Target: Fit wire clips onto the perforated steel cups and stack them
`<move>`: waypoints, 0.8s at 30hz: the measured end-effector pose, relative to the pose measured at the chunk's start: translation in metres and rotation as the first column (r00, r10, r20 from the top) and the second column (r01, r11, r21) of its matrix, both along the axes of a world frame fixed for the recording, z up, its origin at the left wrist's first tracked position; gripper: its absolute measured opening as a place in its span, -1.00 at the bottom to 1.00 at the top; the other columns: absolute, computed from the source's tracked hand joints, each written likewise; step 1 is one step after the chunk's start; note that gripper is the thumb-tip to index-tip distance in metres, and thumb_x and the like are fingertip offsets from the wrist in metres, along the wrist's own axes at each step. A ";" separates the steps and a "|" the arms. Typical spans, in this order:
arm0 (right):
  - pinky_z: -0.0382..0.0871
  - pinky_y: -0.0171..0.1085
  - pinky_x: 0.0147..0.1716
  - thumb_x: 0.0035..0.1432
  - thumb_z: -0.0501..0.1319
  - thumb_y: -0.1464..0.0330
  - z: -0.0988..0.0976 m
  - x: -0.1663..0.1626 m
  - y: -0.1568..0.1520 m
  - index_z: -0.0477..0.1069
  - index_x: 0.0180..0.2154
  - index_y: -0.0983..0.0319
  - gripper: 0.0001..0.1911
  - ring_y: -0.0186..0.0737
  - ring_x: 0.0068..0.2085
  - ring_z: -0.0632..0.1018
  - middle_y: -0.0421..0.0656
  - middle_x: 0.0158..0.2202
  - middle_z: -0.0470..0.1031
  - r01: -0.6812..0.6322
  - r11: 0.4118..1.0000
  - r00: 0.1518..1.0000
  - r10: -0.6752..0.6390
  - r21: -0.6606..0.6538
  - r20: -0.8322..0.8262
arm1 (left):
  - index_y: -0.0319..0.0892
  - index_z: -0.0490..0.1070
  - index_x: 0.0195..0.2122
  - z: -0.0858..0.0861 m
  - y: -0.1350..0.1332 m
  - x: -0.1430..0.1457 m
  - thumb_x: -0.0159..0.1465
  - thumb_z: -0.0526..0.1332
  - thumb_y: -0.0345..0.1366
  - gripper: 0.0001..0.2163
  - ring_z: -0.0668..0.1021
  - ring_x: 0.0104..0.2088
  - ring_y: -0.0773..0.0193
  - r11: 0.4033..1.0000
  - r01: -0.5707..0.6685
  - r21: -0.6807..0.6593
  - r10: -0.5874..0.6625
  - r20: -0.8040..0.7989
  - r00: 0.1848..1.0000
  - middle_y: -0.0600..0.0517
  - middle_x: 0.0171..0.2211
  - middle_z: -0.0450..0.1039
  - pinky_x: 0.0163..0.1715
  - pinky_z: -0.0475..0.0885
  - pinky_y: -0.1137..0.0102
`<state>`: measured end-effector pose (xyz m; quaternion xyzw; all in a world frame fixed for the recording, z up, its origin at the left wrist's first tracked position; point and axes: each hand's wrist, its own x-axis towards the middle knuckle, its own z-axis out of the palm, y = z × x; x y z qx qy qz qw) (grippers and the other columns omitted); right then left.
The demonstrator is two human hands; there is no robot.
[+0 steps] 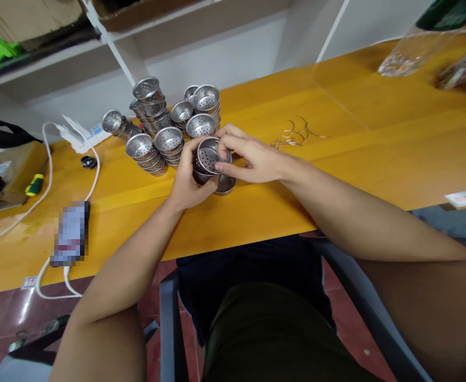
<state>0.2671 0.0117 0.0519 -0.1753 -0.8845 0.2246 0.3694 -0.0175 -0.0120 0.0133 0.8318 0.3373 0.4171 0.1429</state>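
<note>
My left hand is wrapped round a small perforated metal cup, its open mouth tilted up towards me. My right hand closes on the right side of that cup, thumb and fingers at its rim. Under and beside the held cup shows more metal, partly hidden by my hands. Just beyond my left hand stand stacks of similar perforated cups, several of them nested. To the right of my right hand lies a loose group of thin curved metal wires.
A phone with white cables lies at left, with a power strip behind it. Near them are a small black object and a green-yellow screwdriver handle. A clear plastic bag sits at back right. Shelving rises behind the table.
</note>
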 end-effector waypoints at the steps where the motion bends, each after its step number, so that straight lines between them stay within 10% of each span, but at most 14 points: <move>1: 0.72 0.13 0.31 0.84 0.29 -0.24 0.000 -0.001 -0.001 0.52 0.08 0.07 -0.47 0.12 0.18 0.60 0.04 0.26 0.51 0.003 1.000 1.000 -0.003 -0.008 0.004 | 0.20 0.17 0.83 0.002 -0.001 0.000 0.48 0.58 0.49 0.09 0.62 0.67 -0.48 1.000 -0.005 -0.004 0.005 0.000 1.000 -0.24 0.60 0.54 0.67 0.61 -0.41; 15: 0.62 0.35 0.47 0.64 0.42 -0.42 0.010 0.001 -0.008 0.59 0.06 0.07 -0.31 0.35 0.37 0.55 0.11 0.30 0.50 0.101 0.992 0.994 -0.098 0.074 -0.043 | 0.19 0.44 0.73 0.017 -0.002 -0.007 0.47 0.58 0.52 -0.03 0.60 0.69 -0.49 1.000 0.002 0.006 -0.002 -0.012 1.000 -0.20 0.58 0.64 0.73 0.53 -0.46; 24: 0.73 0.21 0.27 0.65 0.50 -0.34 0.000 0.002 0.002 0.53 0.17 0.06 -0.36 0.12 0.10 0.59 0.04 0.26 0.50 -0.003 0.999 0.997 0.006 0.043 -0.077 | 0.19 0.41 0.78 0.012 0.009 -0.016 0.54 0.55 0.49 -0.06 0.62 0.66 -0.41 0.985 0.097 0.146 -0.094 -0.031 0.995 -0.20 0.61 0.62 0.77 0.49 -0.41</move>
